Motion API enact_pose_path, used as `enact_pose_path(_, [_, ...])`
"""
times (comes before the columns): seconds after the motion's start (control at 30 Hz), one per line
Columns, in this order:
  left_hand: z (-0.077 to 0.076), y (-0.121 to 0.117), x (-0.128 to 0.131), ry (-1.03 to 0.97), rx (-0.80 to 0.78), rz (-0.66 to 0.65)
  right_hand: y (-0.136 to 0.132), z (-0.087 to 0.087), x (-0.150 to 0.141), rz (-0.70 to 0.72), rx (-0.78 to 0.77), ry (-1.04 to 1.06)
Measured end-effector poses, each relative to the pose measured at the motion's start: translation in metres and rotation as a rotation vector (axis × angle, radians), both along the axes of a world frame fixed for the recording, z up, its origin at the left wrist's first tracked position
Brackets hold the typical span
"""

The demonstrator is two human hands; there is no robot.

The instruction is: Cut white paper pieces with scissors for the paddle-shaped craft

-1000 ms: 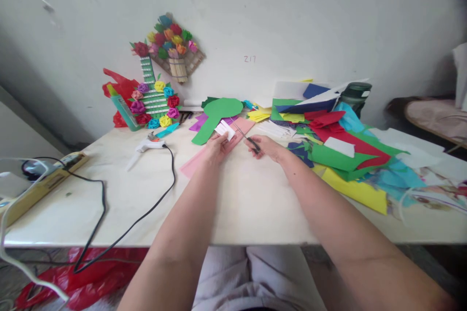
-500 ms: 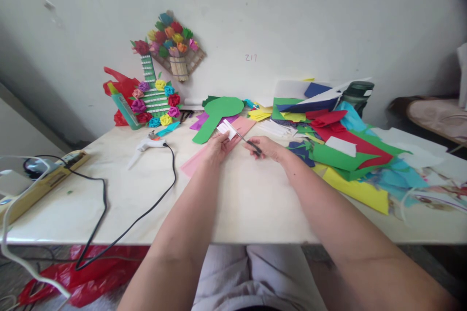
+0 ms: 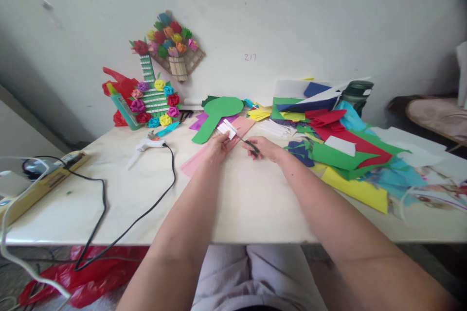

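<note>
My left hand is closed on a small piece of white paper, holding it over pink paper on the table. In my right hand is a pair of scissors, fingers wrapped round the dark handles. The blades reach left across the right side of the white paper; whether they are parted is too small to tell. Just behind lies a green paper cutout with a round head and a straight arm, over purple paper. White paper strips rest to the right.
A white glue gun with a black cord lies at left, near a power strip. Behind it stand a glue bottle and a flower-trimmed green guitar shape. Coloured paper and a dark bottle occupy the right.
Very little differs. Both hands keep their hold on the white paper and the scissors, with only a slight shift at the blades. The view has moved a touch.
</note>
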State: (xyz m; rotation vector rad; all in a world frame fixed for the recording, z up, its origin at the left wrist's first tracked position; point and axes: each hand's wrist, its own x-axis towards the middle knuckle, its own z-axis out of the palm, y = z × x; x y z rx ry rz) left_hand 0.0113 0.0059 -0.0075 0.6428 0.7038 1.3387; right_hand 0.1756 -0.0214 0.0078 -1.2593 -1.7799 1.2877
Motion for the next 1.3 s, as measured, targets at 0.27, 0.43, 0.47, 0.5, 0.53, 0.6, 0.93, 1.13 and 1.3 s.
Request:
enact_pose_path(0.27, [0.0,0.0,0.001,-0.004,-0.004,0.006,0.001,-0.002,-0.001,-0.019,-0.016,0.018])
enact_pose_path(0.43, [0.001,-0.001,0.001,0.005,-0.012,0.002,0.002,-0.004,-0.001,-0.001,-0.013,0.032])
enact_pose_path(0.47, [0.001,-0.001,0.001,0.008,-0.013,0.003,0.003,-0.005,-0.001,0.004,-0.012,0.033])
enact_pose_path(0.5, [0.001,-0.001,0.0,0.011,-0.013,0.006,0.003,-0.005,-0.001,0.007,-0.01,0.032])
enact_pose_path(0.53, [0.001,0.0,0.0,0.011,-0.012,0.007,0.003,-0.005,-0.001,0.009,-0.007,0.029])
enact_pose_path(0.6, [0.0,0.001,0.0,0.005,-0.006,0.006,0.003,-0.005,-0.002,0.009,0.0,0.024])
enact_pose_path(0.93, [0.0,0.002,-0.001,-0.025,0.001,-0.008,-0.003,0.003,-0.007,-0.021,0.003,0.053])
enact_pose_path(1.13, [0.001,0.001,-0.001,-0.047,0.009,-0.024,0.0,-0.001,-0.008,-0.019,0.029,0.084])
enact_pose_path(1.3, [0.002,0.0,-0.001,-0.06,0.006,-0.031,0.004,-0.007,-0.008,-0.02,0.013,0.12])
